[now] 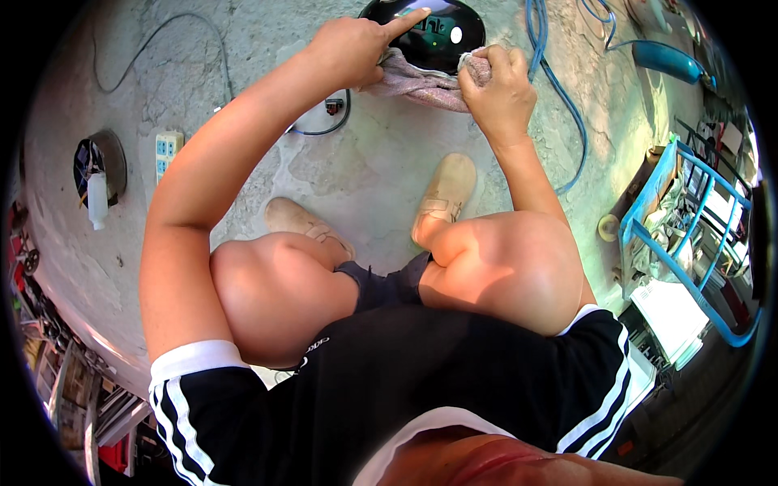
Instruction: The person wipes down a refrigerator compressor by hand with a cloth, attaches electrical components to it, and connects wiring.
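A glossy black rounded object point(429, 53) lies on the ground at the top of the view, its far side cut off; I cannot tell its kind. A pinkish-grey cloth point(421, 87) is stretched along its near edge. My left hand point(356, 50) is closed at the cloth's left end, with the index finger stretched out over the black surface. Its other fingers are partly hidden. My right hand point(500, 85) has its fingers wrapped round the bunched right end of the cloth.
Blue hose point(571, 105) runs along the right. A power strip point(168, 152) and a round dark container point(99, 166) with a white bottle point(97, 201) stand left. A cable with a plug point(333, 106) lies near my left forearm. A blue metal frame rack point(689, 235) stands right.
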The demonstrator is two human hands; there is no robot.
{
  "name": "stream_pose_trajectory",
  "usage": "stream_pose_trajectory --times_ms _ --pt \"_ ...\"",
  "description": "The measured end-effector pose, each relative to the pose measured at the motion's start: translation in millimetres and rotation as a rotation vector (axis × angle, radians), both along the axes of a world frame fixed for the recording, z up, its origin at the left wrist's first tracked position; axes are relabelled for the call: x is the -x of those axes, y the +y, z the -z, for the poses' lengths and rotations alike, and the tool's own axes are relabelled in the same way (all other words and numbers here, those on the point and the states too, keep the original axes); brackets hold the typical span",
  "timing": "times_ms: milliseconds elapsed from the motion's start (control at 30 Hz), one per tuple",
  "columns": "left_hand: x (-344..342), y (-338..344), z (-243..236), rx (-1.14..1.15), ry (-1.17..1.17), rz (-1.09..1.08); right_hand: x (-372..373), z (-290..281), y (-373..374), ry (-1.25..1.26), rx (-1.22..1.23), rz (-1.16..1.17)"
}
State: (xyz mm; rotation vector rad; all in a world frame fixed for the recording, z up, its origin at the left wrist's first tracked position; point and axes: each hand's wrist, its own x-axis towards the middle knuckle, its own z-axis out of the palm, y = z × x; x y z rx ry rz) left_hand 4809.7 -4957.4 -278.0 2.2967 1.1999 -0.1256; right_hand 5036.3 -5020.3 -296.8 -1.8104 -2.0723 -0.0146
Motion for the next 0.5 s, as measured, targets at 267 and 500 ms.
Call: stream_pose_trajectory --times_ms 267,500 --pt "1 -2 7 -0.022 -0.019 -0.014 23 3 -4 0.002 0.041 -0.101" --pt "1 -2 4 0.000 -0.019 -0.010 16 5 -5 0.003 0.016 -0.066"
